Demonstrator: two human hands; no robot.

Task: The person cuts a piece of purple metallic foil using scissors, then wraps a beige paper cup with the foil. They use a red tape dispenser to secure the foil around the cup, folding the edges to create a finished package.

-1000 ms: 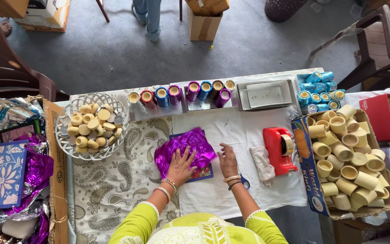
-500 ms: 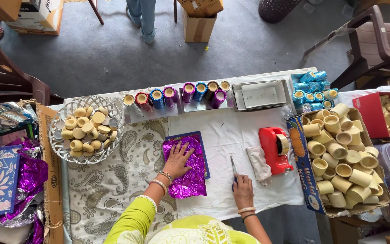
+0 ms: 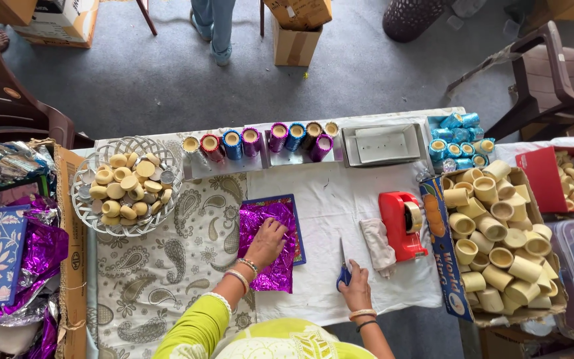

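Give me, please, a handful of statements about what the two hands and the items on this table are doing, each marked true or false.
1. The left hand rests flat on the purple foil sheet. True.
2. The right hand holds the red tape dispenser. False: it is on the blue-handled scissors, which lie on the white cloth; the dispenser stands apart to its right.
3. The white wire basket holds pale yellow round pieces. True.
4. The cardboard box of cream cups sits left of the foil. False: it sits at the right end of the table.
5. Foil-wrapped cups line the far edge of the table. True.
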